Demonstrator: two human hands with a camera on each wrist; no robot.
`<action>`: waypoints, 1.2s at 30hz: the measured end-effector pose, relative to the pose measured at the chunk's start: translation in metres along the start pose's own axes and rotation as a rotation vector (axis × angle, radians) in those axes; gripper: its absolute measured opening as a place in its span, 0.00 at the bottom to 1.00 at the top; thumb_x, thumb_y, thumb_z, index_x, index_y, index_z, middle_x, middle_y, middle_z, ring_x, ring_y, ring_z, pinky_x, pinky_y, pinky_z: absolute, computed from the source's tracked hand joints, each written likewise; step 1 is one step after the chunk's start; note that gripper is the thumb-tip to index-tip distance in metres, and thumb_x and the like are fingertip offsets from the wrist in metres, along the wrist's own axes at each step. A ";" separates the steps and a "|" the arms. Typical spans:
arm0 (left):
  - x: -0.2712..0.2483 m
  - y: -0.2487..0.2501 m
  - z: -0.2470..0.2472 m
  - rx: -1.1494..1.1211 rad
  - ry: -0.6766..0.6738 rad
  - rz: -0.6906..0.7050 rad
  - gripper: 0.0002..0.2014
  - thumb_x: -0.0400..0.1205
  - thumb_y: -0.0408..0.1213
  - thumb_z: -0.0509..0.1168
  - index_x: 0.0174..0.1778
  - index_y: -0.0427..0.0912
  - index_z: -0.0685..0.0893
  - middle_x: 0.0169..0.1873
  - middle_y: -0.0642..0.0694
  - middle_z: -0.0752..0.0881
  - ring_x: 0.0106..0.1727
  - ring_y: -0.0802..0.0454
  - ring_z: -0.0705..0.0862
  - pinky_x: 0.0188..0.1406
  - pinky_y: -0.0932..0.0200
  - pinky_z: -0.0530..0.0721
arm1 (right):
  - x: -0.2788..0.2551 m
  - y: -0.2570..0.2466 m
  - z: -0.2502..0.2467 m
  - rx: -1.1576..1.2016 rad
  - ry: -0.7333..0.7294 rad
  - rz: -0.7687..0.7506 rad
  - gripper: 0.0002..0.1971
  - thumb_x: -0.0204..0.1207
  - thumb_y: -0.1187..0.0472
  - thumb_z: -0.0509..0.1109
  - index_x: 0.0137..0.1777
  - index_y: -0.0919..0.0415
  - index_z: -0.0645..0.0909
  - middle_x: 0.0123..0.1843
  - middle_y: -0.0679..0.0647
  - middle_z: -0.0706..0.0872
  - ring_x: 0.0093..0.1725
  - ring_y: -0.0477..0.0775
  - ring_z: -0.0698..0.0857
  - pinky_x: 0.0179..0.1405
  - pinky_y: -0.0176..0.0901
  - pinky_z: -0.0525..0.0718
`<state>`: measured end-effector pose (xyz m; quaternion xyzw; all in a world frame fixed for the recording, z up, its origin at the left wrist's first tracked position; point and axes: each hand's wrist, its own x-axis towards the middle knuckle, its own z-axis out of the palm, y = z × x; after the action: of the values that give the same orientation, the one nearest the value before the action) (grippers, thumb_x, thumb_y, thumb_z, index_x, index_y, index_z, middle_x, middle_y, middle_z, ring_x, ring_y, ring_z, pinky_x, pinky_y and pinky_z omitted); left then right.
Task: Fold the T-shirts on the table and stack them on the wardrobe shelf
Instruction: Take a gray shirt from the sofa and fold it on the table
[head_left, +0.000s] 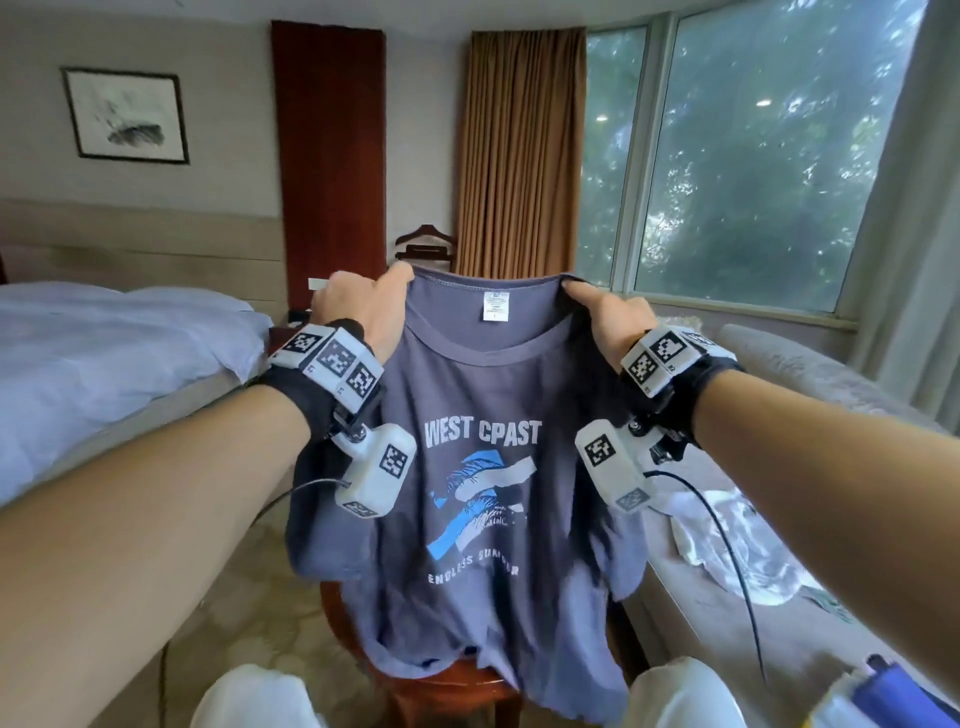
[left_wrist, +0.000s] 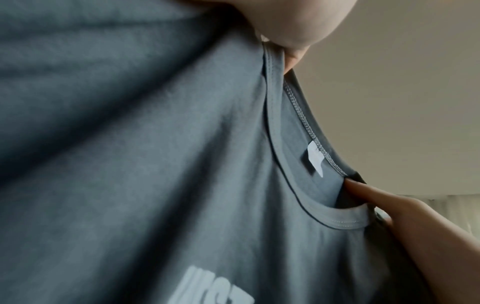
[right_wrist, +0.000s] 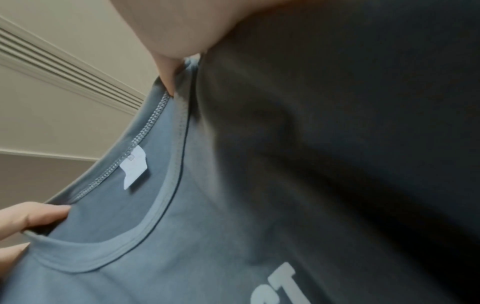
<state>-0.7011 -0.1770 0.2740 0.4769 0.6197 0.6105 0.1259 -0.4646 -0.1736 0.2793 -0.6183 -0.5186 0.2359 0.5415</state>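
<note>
Both hands hold up a grey T-shirt (head_left: 467, 467) by its collar: left hand (head_left: 363, 306) pinching at ten o'clock, right hand (head_left: 605, 317) pinching at two o'clock

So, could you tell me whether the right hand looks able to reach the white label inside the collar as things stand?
Probably not right now: the right hand pinches the grey T-shirt at its shoulder, as the left hand does. The label hangs unobstructed between them, but reaching it means releasing that grip.
</note>
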 end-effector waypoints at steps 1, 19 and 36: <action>-0.004 0.005 -0.004 -0.004 0.003 0.010 0.25 0.68 0.60 0.63 0.38 0.38 0.85 0.50 0.36 0.88 0.49 0.35 0.83 0.48 0.53 0.80 | -0.004 -0.003 -0.003 0.011 0.002 -0.018 0.44 0.56 0.28 0.71 0.63 0.62 0.83 0.61 0.60 0.87 0.60 0.64 0.85 0.66 0.57 0.81; -0.002 -0.047 -0.012 0.429 -0.522 0.098 0.41 0.50 0.74 0.64 0.48 0.47 0.91 0.51 0.46 0.87 0.55 0.43 0.81 0.56 0.53 0.77 | -0.006 0.047 -0.008 -0.411 -0.152 0.104 0.37 0.51 0.29 0.75 0.54 0.56 0.85 0.51 0.55 0.88 0.47 0.59 0.86 0.51 0.48 0.83; 0.068 -0.218 0.103 0.475 -0.468 -0.038 0.12 0.76 0.33 0.73 0.30 0.49 0.80 0.34 0.44 0.85 0.44 0.39 0.85 0.45 0.52 0.85 | 0.107 0.209 0.089 -0.685 -0.308 0.202 0.15 0.67 0.53 0.76 0.50 0.62 0.87 0.45 0.61 0.85 0.45 0.62 0.83 0.38 0.42 0.79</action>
<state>-0.7552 -0.0167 0.0892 0.6084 0.7078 0.3206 0.1616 -0.4220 -0.0139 0.0907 -0.7686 -0.5789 0.1913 0.1938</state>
